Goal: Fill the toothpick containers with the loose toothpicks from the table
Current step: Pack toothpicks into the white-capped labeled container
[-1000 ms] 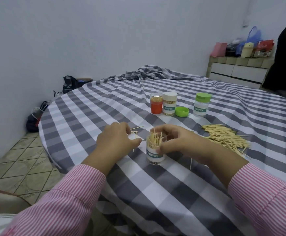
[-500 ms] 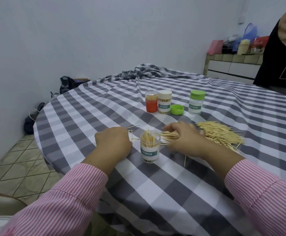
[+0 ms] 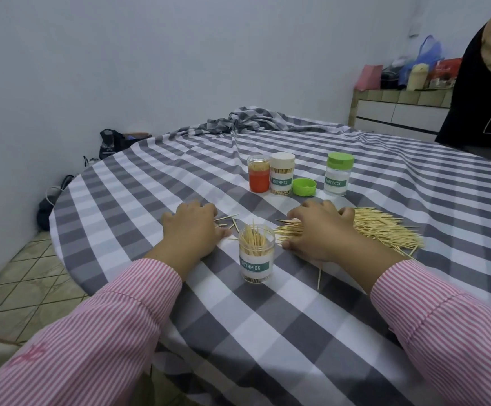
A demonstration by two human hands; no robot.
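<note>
Right hand (image 3: 318, 230) on the pile (image 3: 384, 230), fingers curled over picks lying left-right; open jar (image 3: 256, 254) just left; left hand (image 3: 193, 230) loosely curled, grip unclear.

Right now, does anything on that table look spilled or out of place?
Yes. Loose toothpicks lie heaped on the cloth under the right hand, a few strays sit by the left hand, and a green lid lies off its jar.
</note>
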